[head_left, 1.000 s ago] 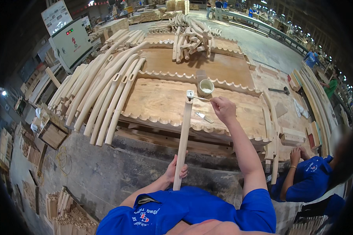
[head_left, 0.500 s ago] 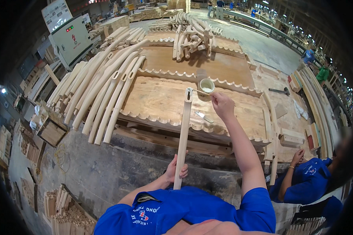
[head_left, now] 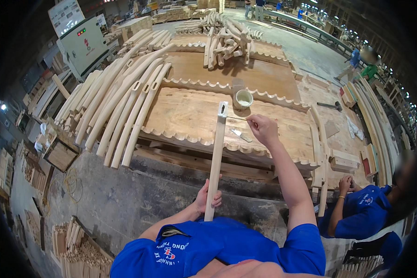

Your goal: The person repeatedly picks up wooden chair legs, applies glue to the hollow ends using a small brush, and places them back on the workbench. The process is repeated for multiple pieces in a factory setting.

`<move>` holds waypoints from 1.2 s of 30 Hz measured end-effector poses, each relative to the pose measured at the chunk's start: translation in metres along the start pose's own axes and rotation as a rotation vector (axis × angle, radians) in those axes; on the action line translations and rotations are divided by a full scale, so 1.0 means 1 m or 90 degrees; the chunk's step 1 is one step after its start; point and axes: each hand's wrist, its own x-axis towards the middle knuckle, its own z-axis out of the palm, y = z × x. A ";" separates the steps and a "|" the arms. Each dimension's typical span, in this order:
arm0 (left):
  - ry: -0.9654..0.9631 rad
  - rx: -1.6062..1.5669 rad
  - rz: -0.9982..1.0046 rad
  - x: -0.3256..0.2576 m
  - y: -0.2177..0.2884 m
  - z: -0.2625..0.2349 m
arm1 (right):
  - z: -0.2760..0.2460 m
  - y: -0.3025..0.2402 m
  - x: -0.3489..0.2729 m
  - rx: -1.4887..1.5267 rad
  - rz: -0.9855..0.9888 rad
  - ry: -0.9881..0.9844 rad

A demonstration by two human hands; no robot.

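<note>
My left hand (head_left: 207,198) is wrapped round the lower part of a pale wooden rail (head_left: 215,171), which leans away from my body with its far end over the bench. That end has a slot with white paste around it. Between the fingers of my right hand (head_left: 263,129) is a thin wooden stick (head_left: 236,118), its tip at the side of the rail's slotted end. A white cup (head_left: 243,99) with pale paste stands just beyond. Near the rail lies a putty knife (head_left: 241,135) on the wooden bench (head_left: 185,109).
Curved wooden pieces (head_left: 125,106) are stacked at the left, and more (head_left: 227,44) lie heaped at the far side. Scalloped strips (head_left: 199,85) cross the bench. A hammer (head_left: 329,106) and white cloth (head_left: 354,128) lie at the right. A co-worker in a blue shirt (head_left: 361,211) is close by.
My right hand has come slightly nearer, and the stick's tip has moved from the slot's top to the rail's side. The rail's slotted end has turned and shows more white paste.
</note>
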 end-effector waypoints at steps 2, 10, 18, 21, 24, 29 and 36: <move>-0.013 -0.003 -0.002 0.000 0.001 -0.001 | -0.001 0.000 0.005 0.011 0.040 -0.005; 0.004 -0.001 0.004 0.002 -0.003 0.000 | -0.008 0.001 0.009 -0.066 0.101 -0.076; 0.036 0.054 -0.004 0.004 -0.010 -0.011 | -0.049 -0.045 0.057 -0.332 -0.114 -0.148; 0.066 0.089 -0.023 0.004 -0.010 -0.011 | -0.042 -0.065 0.081 -0.450 -0.248 -0.197; 0.158 0.109 -0.011 0.003 -0.009 0.004 | -0.039 -0.071 0.091 -0.512 -0.342 -0.317; 0.180 0.133 -0.012 0.002 -0.006 0.004 | -0.039 -0.065 0.100 -0.455 -0.350 -0.271; 0.247 0.178 -0.006 0.003 -0.007 0.014 | -0.035 -0.062 0.096 -0.480 -0.286 -0.314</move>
